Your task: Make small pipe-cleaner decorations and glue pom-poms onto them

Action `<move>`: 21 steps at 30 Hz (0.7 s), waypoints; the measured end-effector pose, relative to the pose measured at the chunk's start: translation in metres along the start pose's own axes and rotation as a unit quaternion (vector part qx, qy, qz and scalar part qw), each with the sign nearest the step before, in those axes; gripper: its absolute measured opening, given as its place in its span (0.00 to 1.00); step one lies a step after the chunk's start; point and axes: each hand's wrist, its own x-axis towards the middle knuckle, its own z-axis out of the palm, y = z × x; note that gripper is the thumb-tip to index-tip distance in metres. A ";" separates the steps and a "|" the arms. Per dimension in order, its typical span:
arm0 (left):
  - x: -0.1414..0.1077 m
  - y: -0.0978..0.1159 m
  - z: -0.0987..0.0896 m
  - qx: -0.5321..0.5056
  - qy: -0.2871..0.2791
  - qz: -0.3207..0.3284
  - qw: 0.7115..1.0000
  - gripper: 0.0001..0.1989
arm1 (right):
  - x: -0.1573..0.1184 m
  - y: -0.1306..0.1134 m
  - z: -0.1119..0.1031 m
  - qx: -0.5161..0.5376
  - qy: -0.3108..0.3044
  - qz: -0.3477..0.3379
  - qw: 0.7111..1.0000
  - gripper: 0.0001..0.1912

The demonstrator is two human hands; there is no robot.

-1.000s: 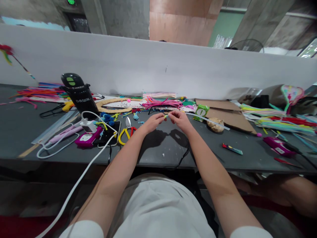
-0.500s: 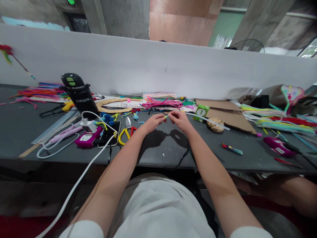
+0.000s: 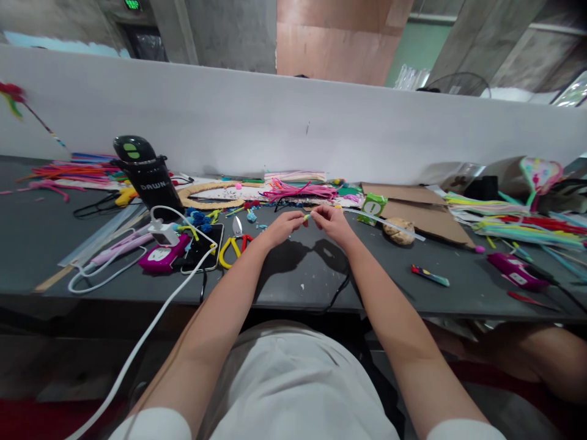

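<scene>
My left hand [image 3: 283, 228] and my right hand [image 3: 334, 222] meet above the middle of the dark table. Between their fingertips is a small light-green piece [image 3: 307, 217], pinched from both sides. What it is made of is too small to tell. A translucent strip [image 3: 389, 223] runs to the right from behind my right hand, and whether the hand touches it is unclear. Scissors [image 3: 233, 247] with yellow and red handles lie left of my left hand. A green packet [image 3: 372, 208] stands to the right, beside a round tan object [image 3: 398, 231].
At the left are a black bottle [image 3: 149, 177], a purple power block [image 3: 165, 253], a phone [image 3: 214, 253] and a white cable. Pink pipe cleaners [image 3: 300, 190] lie behind my hands. A marker-like tool [image 3: 430, 275] and cardboard [image 3: 431, 223] are at the right. A person's leg [image 3: 527, 348] shows lower right.
</scene>
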 end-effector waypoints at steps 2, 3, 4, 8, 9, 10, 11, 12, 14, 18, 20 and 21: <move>0.000 0.000 0.000 -0.007 -0.002 0.001 1.000 0.13 | 0.000 0.000 0.000 -0.001 0.002 0.002 1.000 0.19; 0.000 0.000 0.000 -0.009 -0.003 0.002 1.000 0.13 | 0.000 -0.001 0.001 -0.003 0.002 0.003 1.000 0.19; 0.000 0.000 0.000 -0.011 -0.003 0.003 1.000 0.13 | 0.000 -0.001 0.001 -0.006 0.003 0.005 1.000 0.19; 0.003 -0.004 -0.003 -0.005 0.018 -0.009 1.000 0.15 | 0.001 0.002 0.002 -0.006 0.020 0.014 1.000 0.19; 0.004 -0.005 -0.004 0.000 0.032 -0.016 0.999 0.16 | 0.002 0.003 0.001 0.000 0.030 0.015 0.999 0.20; 0.005 -0.007 -0.006 0.007 0.047 -0.024 0.999 0.16 | 0.003 0.004 0.001 0.006 0.041 0.017 0.999 0.20; 0.005 -0.008 -0.007 0.014 0.061 -0.030 0.998 0.17 | 0.003 0.005 -0.001 0.007 0.049 0.020 0.999 0.20; 0.006 -0.009 -0.009 0.019 0.076 -0.036 0.996 0.17 | 0.003 0.006 -0.003 -0.001 0.047 0.026 0.999 0.20; 0.007 -0.012 -0.011 0.024 0.101 -0.042 0.994 0.17 | 0.003 0.008 -0.008 -0.050 0.016 0.050 0.997 0.21; 0.009 -0.017 -0.014 0.024 0.128 -0.045 0.990 0.16 | -0.003 0.009 -0.022 -0.213 -0.089 0.130 0.964 0.24; 0.010 -0.020 -0.015 0.028 0.131 -0.046 0.990 0.15 | -0.006 0.011 -0.032 -0.265 -0.127 0.172 0.940 0.25; 0.011 -0.020 -0.015 0.031 0.133 -0.046 0.990 0.15 | -0.007 0.011 -0.038 -0.280 -0.138 0.192 0.930 0.25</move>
